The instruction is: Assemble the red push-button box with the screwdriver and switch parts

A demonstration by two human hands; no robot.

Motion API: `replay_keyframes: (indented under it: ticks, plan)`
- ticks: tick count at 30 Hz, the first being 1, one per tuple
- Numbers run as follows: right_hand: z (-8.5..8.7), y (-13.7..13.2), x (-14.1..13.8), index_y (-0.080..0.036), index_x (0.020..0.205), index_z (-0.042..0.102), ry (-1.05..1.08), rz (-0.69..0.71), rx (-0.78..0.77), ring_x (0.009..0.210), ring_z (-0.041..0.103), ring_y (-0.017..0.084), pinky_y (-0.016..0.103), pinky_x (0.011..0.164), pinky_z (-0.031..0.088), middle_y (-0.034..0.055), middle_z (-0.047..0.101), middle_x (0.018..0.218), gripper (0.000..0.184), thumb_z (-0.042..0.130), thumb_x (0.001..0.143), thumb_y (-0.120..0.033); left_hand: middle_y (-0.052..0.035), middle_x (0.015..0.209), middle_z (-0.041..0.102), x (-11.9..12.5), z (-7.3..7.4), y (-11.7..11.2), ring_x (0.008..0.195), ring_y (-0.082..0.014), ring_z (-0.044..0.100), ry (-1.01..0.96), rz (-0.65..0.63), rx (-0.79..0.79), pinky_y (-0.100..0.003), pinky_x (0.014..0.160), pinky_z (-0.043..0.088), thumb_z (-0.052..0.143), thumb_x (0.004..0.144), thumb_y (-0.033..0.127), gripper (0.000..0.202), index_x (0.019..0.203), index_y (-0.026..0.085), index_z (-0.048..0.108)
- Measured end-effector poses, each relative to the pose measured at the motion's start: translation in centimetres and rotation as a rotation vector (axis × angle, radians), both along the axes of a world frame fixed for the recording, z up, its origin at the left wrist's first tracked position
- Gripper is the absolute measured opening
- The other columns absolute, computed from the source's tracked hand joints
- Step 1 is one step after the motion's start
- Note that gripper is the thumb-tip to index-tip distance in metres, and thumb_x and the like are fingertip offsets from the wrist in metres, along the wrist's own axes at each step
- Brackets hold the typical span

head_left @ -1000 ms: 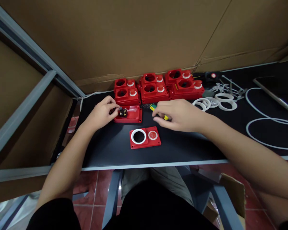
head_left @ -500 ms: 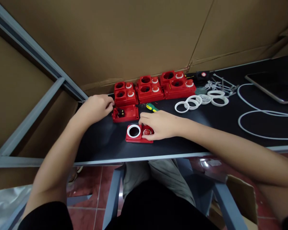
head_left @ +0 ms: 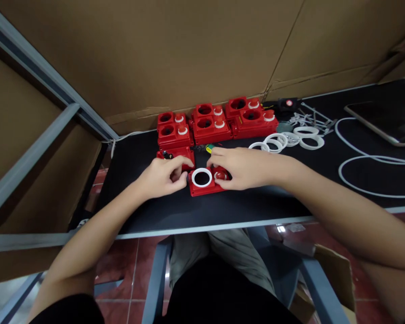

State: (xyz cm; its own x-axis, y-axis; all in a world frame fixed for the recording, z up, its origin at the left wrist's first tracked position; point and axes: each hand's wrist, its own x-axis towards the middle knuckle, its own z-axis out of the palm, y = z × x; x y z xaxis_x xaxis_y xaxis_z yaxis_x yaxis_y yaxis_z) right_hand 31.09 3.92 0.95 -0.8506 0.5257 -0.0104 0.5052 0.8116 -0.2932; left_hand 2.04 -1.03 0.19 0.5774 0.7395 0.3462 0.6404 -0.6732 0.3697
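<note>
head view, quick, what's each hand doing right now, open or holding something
Left hand: open, thumb and fingers apart, beside the white-ringed red rectangular plastic cover; contact unclear.
Right hand: closed, holding that cover's right end.

The white-ringed red cover [head_left: 207, 189] lies, apparently flat, near the open red base [head_left: 182, 154].

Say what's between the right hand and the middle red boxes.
Head view: a yellow-green handle, partly hidden by the right hand, lies in front of the middle red boxes, small dark bits beside it.
</note>
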Motion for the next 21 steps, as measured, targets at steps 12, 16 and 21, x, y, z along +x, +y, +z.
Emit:
replay_keyframes:
  ticks: [12, 16, 21]
  plan:
    - [-2.1, -1.5, -1.3, -0.019, 0.126, 0.071, 0.289, 0.020, -0.083, 0.090, 0.073, 0.021, 0.034, 0.077, 0.058, 0.0116, 0.076, 0.124, 0.026, 0.065, 0.100, -0.018, 0.0090, 0.060, 0.064, 0.0, -0.9, -0.4, 0.049, -0.0101, 0.060, -0.001, -0.011, -0.319, -0.021, 0.058, 0.048, 0.066, 0.089, 0.022, 0.037, 0.124, 0.017, 0.075]
    - [-2.9, -1.6, -1.6, -0.019, 0.127, 0.071, 0.381, 0.022, -0.060, 0.087, 0.073, 0.019, 0.032, 0.077, 0.058, 0.0101, 0.077, 0.115, 0.029, 0.066, 0.098, -0.015, 0.0064, 0.067, 0.068, 0.2, -0.4, -0.6, 0.053, -0.0110, 0.061, -0.027, -0.029, -0.430, -0.022, 0.056, 0.048, 0.065, 0.085, 0.022, 0.036, 0.120, 0.018, 0.073]
    - [-3.2, -1.6, -1.7, -0.014, 0.125, 0.074, 0.367, 0.010, -0.022, 0.077, 0.069, 0.017, 0.030, 0.069, 0.054, 0.0092, 0.075, 0.105, 0.028, 0.069, 0.097, -0.017, 0.0057, 0.071, 0.070, 0.3, -0.3, -0.7, 0.056, -0.0112, 0.063, -0.019, -0.013, -0.477, -0.022, 0.056, 0.049, 0.065, 0.081, 0.022, 0.041, 0.121, 0.017, 0.072]
